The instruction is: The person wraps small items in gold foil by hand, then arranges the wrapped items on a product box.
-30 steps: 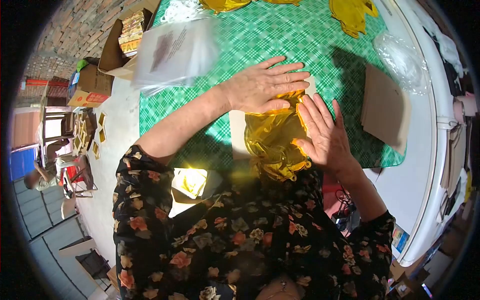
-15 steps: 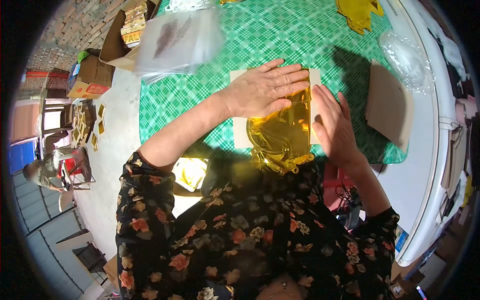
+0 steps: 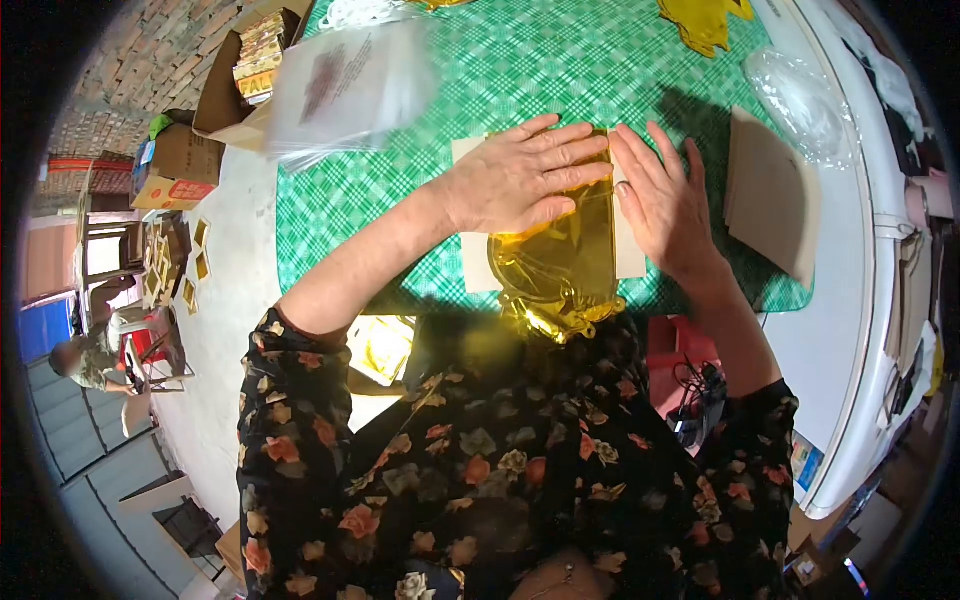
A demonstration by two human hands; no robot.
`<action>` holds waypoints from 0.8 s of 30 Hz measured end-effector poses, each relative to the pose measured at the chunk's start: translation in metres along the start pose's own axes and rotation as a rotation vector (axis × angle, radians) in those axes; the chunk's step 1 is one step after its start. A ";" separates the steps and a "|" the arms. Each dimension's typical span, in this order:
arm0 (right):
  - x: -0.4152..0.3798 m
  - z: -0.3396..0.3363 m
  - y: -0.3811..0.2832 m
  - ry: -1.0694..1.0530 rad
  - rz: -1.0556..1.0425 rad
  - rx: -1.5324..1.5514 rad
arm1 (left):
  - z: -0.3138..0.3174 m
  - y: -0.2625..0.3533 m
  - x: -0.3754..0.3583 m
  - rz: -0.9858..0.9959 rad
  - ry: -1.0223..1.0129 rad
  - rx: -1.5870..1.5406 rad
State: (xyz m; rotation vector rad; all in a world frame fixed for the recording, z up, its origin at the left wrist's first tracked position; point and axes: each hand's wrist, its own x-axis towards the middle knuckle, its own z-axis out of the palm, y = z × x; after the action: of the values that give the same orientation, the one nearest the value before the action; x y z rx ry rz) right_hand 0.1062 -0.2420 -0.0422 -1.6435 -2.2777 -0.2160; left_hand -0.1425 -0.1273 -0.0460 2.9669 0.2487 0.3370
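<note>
A shiny gold foil balloon (image 3: 585, 250), flat and folded, lies over a pale cardboard sheet (image 3: 629, 258) at the table's near edge. Its crinkled, tabbed end hangs towards my body. My left hand (image 3: 530, 178) is stretched flat across the upper part of the foil, fingers open and pressing on it. On the other side, my right hand (image 3: 662, 205) has its fingers apart, with the fingertips at the foil's right edge and over the cardboard. Part of the foil is hidden under my left palm.
Clear plastic bags (image 3: 345, 85) lie at the table's left, a stack of cardboard sheets (image 3: 770, 195) at the right. Beyond are a crumpled plastic bag (image 3: 800, 105) and more gold foil (image 3: 705, 22). Boxes (image 3: 180, 160) and a seated person (image 3: 95, 360) are at the left.
My right hand has moved up along the foil's right edge, its fingers now more spread and nearer my left fingertips. My left hand stays on the foil. The view has shifted slightly.
</note>
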 end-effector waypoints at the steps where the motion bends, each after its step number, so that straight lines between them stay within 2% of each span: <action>1: 0.000 -0.001 0.000 -0.004 0.003 -0.020 | 0.000 0.000 0.000 0.008 0.007 0.013; 15: -0.003 0.004 -0.003 0.018 0.024 -0.055 | 0.000 0.019 -0.012 0.016 -0.016 -0.029; 24: -0.006 0.004 0.001 0.091 -0.035 -0.058 | 0.002 0.020 -0.014 0.002 -0.046 -0.019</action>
State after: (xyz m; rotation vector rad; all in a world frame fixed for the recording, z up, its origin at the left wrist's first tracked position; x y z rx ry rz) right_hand 0.1080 -0.2454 -0.0480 -1.5886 -2.2538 -0.3605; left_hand -0.1529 -0.1493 -0.0474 2.9523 0.2356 0.2688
